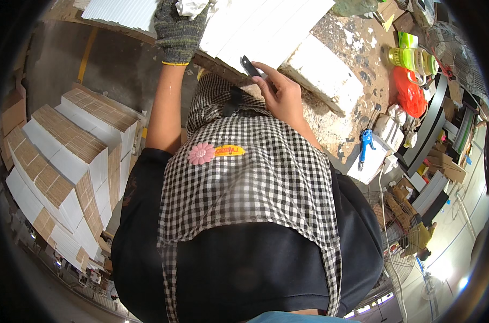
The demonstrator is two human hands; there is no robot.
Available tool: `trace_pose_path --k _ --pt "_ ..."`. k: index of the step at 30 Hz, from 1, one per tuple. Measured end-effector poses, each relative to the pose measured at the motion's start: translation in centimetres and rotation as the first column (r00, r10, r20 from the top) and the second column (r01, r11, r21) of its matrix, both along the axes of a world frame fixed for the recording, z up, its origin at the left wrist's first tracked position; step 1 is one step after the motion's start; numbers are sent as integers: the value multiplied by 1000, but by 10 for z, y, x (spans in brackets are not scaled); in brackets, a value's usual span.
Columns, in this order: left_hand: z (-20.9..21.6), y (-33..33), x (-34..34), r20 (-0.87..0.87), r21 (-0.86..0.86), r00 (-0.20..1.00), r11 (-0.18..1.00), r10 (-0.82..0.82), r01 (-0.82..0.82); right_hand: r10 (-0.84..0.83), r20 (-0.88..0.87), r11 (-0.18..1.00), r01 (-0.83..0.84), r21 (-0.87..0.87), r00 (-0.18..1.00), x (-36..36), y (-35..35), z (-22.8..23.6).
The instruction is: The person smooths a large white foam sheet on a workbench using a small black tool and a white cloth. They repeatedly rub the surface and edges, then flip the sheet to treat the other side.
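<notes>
My left hand (179, 33) wears a grey knitted glove with a yellow cuff. Its fingers, partly cut off by the top edge, close on a crumpled white wad (191, 7), cloth or paper, I cannot tell which. In my bare right hand (283, 97) is a black box cutter (249, 65), pinched between thumb and fingers. The cutter lies over the near edge of long white boards (266, 27) laid side by side on the workbench. Right of the boards rests a thick white block (326, 72) with stained edges.
Tall stacks of white and brown boards (72, 145) stand on the left. On the right of the paint-spotted bench (352, 46) are a blue glue gun (366, 145), a red plastic bag (410, 96) and a yellow-green jug (409, 58). Beyond them stands a fan (455, 54); another person (418, 239) is farther off.
</notes>
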State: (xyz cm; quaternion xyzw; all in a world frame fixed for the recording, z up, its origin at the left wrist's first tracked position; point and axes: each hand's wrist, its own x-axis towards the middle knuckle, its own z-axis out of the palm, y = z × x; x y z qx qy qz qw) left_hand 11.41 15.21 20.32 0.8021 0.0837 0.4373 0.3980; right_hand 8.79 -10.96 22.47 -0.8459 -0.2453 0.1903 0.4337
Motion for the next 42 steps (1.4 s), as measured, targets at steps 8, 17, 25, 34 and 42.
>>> trace_pose_path --k 8,17,25,34,42 --pt "4 0 -2 -19 34 1000 999 20 -20 23 54 1000 -22 -11 998 -1 0 1" --pt "5 0 -5 -34 39 999 999 25 -24 38 -45 997 -35 69 998 -6 0 0" --pt "0 -1 -4 5 -99 1000 995 -20 20 -5 -74 997 11 82 997 -7 -3 0" --pt "0 2 -8 -14 -83 999 996 -41 39 70 -59 995 -66 73 996 -7 -5 0" --pt "-1 21 -9 -277 156 958 987 74 -31 269 -16 961 -267 67 963 2 -10 4"
